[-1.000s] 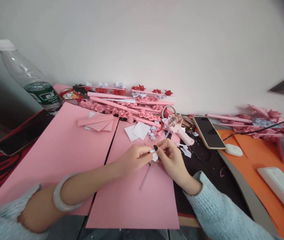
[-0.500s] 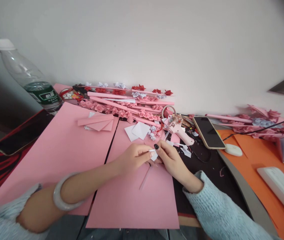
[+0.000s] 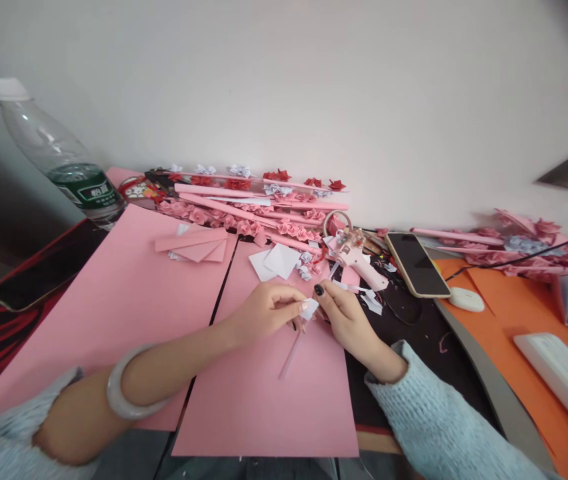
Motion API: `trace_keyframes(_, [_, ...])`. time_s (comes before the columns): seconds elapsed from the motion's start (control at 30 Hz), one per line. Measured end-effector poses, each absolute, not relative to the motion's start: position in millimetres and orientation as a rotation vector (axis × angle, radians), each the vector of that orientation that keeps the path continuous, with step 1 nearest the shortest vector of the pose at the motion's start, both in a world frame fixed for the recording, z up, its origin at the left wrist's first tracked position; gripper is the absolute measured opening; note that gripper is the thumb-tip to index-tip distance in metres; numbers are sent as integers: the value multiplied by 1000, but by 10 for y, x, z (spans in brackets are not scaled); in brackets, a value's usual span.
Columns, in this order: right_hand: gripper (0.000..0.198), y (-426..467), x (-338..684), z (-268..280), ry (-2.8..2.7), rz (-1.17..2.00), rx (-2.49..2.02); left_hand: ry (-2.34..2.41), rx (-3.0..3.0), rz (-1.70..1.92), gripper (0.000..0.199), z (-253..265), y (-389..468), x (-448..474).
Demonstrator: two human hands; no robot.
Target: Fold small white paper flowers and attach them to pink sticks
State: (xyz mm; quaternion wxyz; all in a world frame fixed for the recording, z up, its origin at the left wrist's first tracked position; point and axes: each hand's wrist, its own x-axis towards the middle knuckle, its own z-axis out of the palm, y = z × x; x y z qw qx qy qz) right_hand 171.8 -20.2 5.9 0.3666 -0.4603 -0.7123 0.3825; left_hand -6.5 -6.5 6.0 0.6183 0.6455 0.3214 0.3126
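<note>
Over a pink sheet (image 3: 264,407), my left hand (image 3: 267,312) pinches a small piece of white paper (image 3: 309,308) between thumb and fingers. My right hand (image 3: 351,319) is closed at the paper's right edge, its thumb with a dark nail on top and its other fingers mostly hidden behind. A thin pale stick (image 3: 289,360) slants down just below the fingers; whether a hand holds its upper end cannot be made out. Beyond my hands lie loose white paper squares (image 3: 277,260), and a pink glue gun (image 3: 361,263) rests to their right.
Pink paper flowers and rolled tubes (image 3: 234,207) line the wall. Folded pink papers (image 3: 194,244) lie on the left sheet. A bottle (image 3: 84,180) and dark phone (image 3: 34,277) stand left; another phone (image 3: 417,265), a white case (image 3: 467,300) and orange sheets (image 3: 514,360) lie right.
My right thumb has shifted slightly right, off the white paper's face, so more of the paper shows. The paper has turned a little; my left hand keeps its pinch.
</note>
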Motion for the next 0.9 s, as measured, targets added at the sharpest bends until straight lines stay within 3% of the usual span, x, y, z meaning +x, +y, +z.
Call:
trace_keyframes(0.53, [21, -205, 1704, 67, -1907, 733, -1219, 685, 1406, 672, 23, 8, -39, -58])
trace_keyframes(0.9, [11, -209, 1713, 58, -1683, 903, -1148, 685, 1260, 706, 19, 2, -26, -31])
